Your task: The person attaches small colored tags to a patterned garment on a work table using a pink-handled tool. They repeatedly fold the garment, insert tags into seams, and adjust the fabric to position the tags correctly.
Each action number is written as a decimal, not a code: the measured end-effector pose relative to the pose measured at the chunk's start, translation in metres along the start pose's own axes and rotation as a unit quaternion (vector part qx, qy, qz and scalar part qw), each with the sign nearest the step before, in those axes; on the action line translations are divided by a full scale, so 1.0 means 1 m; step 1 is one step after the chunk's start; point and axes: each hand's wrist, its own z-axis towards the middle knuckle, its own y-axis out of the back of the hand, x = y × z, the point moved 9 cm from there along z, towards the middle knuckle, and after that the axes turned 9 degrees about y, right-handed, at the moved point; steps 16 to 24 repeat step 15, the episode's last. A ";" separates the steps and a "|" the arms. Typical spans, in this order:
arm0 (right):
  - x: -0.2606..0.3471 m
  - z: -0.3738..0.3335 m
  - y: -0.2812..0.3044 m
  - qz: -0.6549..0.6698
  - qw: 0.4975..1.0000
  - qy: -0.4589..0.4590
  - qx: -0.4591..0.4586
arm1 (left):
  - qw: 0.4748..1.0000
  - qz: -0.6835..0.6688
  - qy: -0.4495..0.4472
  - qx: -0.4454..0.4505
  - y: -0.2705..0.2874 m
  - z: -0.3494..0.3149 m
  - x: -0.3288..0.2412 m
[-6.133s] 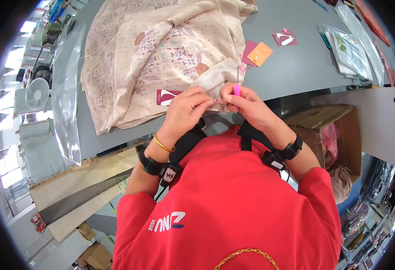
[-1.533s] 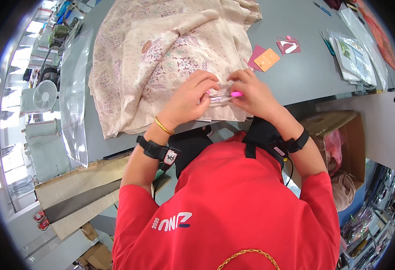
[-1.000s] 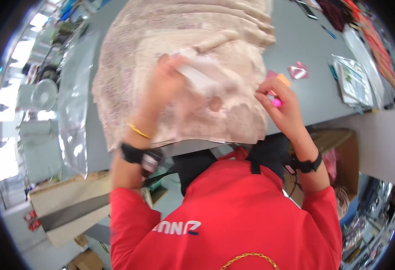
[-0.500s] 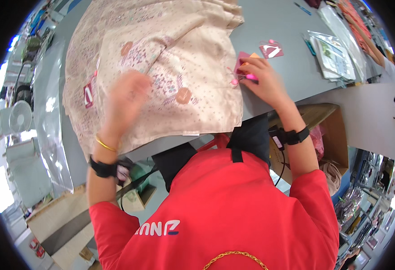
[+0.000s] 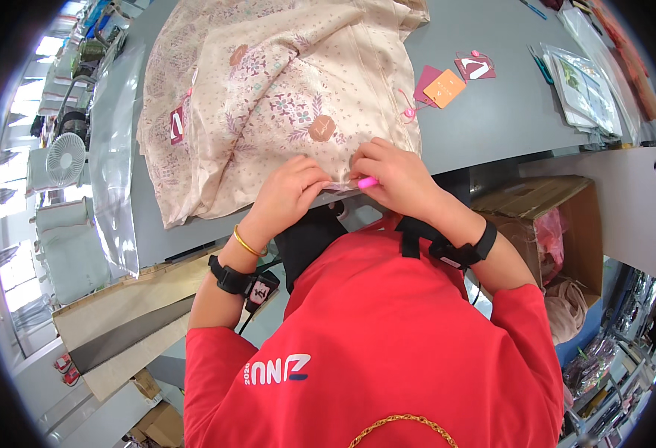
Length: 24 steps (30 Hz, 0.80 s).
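A pale pink patterned cloth (image 5: 283,142), printed with small flowers and round brown patches, lies folded on the grey table (image 5: 484,123). At its near hem, my left hand (image 5: 289,193) pinches the edge. Close beside it, my right hand (image 5: 396,178) is closed around a small bright pink tool (image 5: 368,182), its fingers also at the hem. Most of the tool is hidden in the hand, so its kind is unclear. A small pale label (image 5: 339,187) shows at the hem between both hands. A maroon tag (image 5: 177,125) rests on the cloth's left part.
Right of the cloth lie an orange tag (image 5: 445,89), a plain maroon tag (image 5: 425,78) and a marked maroon tag (image 5: 477,68). Farther right is a stack of plastic-wrapped sheets (image 5: 583,93). A cardboard box (image 5: 526,201) stands below the table's right edge. Clear plastic (image 5: 115,164) hangs at left.
My right hand has moved from beside the tags to the near hem, carrying the pink tool. My left hand has moved right and down to pinch the cloth's edge.
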 end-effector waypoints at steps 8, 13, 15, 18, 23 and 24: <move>-0.015 0.008 -0.010 0.133 0.991 -0.025 -0.009 | 0.997 -0.021 0.011 -0.074 0.005 0.000 -0.013; -0.030 0.004 -0.020 0.205 0.971 -0.113 0.043 | 0.975 0.103 -0.089 -0.174 0.011 -0.011 -0.033; -0.032 0.004 -0.020 0.226 0.965 -0.129 0.037 | 0.960 0.154 -0.121 -0.201 0.011 -0.016 -0.037; -0.032 0.004 -0.020 0.226 0.965 -0.129 0.037 | 0.960 0.154 -0.121 -0.201 0.011 -0.016 -0.037; -0.032 0.004 -0.020 0.226 0.965 -0.129 0.037 | 0.960 0.154 -0.121 -0.201 0.011 -0.016 -0.037; -0.032 0.004 -0.020 0.226 0.965 -0.129 0.037 | 0.960 0.154 -0.121 -0.201 0.011 -0.016 -0.037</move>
